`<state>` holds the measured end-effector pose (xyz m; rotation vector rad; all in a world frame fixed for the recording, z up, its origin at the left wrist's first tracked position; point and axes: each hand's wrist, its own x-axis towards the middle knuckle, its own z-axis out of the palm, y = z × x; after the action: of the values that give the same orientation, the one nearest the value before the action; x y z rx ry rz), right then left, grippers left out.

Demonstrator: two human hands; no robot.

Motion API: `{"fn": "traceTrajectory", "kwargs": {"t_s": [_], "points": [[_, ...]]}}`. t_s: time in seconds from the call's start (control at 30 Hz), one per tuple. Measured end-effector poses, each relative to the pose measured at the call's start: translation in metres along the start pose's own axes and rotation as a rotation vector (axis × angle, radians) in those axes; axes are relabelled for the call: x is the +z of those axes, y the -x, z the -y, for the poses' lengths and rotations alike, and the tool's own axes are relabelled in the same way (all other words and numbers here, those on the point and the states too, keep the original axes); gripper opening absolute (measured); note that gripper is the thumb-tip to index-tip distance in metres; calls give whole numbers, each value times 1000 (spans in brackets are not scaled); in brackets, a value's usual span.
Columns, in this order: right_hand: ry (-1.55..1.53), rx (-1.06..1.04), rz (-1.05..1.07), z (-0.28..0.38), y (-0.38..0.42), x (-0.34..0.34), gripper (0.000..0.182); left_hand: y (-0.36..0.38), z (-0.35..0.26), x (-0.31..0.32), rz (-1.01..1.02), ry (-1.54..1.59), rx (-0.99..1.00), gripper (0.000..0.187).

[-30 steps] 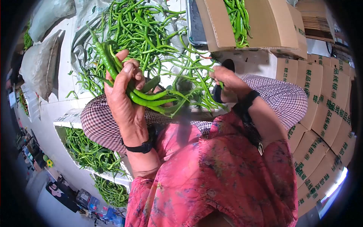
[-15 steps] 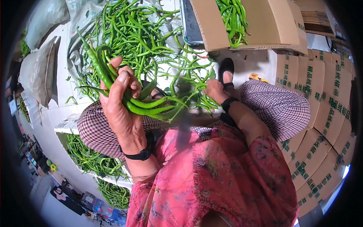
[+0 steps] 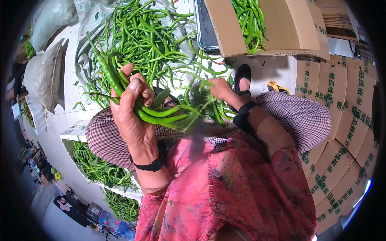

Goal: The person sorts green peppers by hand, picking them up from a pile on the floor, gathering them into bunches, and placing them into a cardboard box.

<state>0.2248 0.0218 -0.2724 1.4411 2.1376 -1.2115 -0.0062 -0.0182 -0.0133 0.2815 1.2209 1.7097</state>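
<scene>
Several long green peppers (image 3: 107, 74) are wrapped in the fingers of my left hand (image 3: 134, 106), raised over my left knee. Their tips stick out above and to the right of the hand. My right hand (image 3: 220, 89) is low near the floor by my right shoe, its fingers pressed together at the end of a green pepper. A large pile of loose green peppers (image 3: 140, 40) lies on plastic sheeting and the floor in front of me, with stray ones around my right hand.
An open cardboard box (image 3: 277, 24) holding peppers stands at the upper right beside a dark tray (image 3: 206, 30). Printed flat cartons (image 3: 337, 92) cover the right. A yellow tool (image 3: 277, 87) lies nearby. White crates of peppers (image 3: 100, 166) and stuffed sacks (image 3: 44, 76) are at left.
My right hand has moved slightly up and to the left over the loose peppers. My left hand keeps its bunch, and the whole view has shifted a little.
</scene>
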Motion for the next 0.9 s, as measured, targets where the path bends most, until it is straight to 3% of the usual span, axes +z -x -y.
{"fn": "traceTrajectory", "kwargs": {"t_s": [0.07,0.23,0.33,0.5,0.6,0.63,0.7,0.73,0.83,0.9], "points": [[-153,-50,-298,9,-14,-10,27,1,-1,3,-27,-12,-4,43],[-38,27,-232,36,-47,-13,28,2,-2,2,-85,-58,18,43],[90,156,-68,35,-61,7,28,4,-1,1,-61,-55,-12,45],[58,177,-95,16,-72,30,27,1,0,-4,-88,-38,-4,44],[-858,49,304,22,-58,-11,33,1,-3,-9,-96,67,45,44],[-851,108,437,48,-52,-44,31,0,-5,-7,-94,69,53,44],[-1305,17,523,81,-30,-83,30,-1,-10,-4,-187,109,45,39],[-1301,6,522,92,-26,-94,30,0,-9,-11,-128,60,53,44],[-1448,-309,584,125,-14,-122,31,0,-9,-10,-98,-1,43,43],[-1530,-363,577,139,0,-135,33,1,-9,-7,-119,-32,28,41]]}}
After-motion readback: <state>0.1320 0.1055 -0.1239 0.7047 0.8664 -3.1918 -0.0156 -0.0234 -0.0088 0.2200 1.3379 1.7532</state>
